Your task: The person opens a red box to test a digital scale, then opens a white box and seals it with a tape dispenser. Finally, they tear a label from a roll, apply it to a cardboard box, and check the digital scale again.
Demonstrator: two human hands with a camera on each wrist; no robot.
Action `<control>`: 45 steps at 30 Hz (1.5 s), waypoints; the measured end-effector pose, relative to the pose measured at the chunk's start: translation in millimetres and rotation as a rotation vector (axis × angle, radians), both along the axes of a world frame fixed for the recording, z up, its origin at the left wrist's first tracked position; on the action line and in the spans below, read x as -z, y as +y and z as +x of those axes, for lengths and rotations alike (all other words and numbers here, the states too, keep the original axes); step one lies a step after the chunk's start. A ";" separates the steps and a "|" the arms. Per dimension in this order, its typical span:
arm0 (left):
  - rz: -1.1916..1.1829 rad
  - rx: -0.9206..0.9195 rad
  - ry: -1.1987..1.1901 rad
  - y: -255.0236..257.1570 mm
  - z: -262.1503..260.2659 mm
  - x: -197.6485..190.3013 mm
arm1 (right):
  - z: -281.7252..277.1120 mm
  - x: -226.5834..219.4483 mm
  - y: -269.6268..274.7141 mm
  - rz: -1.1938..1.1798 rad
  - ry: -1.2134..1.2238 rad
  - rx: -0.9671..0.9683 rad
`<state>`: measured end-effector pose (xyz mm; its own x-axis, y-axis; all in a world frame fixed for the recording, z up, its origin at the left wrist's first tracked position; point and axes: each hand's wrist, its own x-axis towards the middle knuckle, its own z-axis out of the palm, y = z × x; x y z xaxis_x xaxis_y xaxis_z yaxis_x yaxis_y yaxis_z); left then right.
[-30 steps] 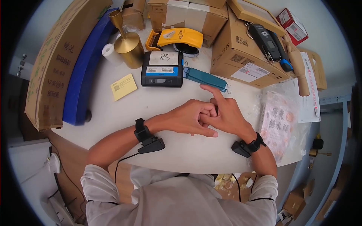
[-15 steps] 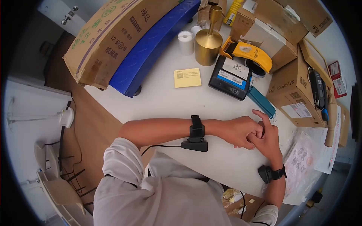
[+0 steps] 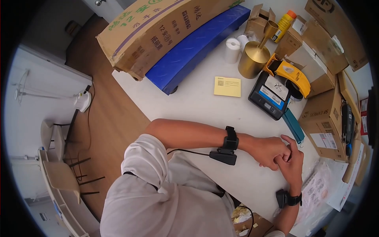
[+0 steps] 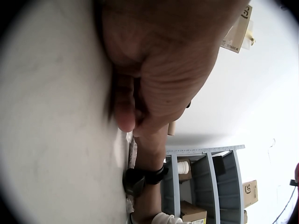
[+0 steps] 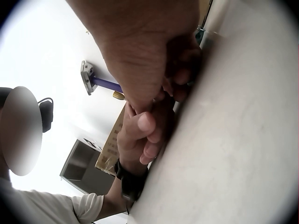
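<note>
The left hand and right hand are clasped over the worktop, on the person's side of the black-and-blue printer. The fingers of the left hand are curled in against the right hand; the right hand's thumb presses on them, while its index finger sticks out, bent, toward the teal device. Whether anything small sits between the palms cannot be told. The teal device, the thing nearest the hands, lies just beside the printer's near right corner, apart from the fingers. To the left of the printer is a yellow note pad; beyond its far left corner stand a gold vessel and a white roll. A yellow tape dispenser sits at the printer's far right side. Further right of the printer is a cardboard box, and nearer the person, a plastic-wrapped package.
</note>
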<state>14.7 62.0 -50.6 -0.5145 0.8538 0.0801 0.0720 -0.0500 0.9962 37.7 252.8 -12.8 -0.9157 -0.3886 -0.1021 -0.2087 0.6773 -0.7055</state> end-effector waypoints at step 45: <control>0.024 -0.008 0.099 3.7 -0.9 4.7 | -1.1 2.4 1.2 -0.037 -0.037 -0.012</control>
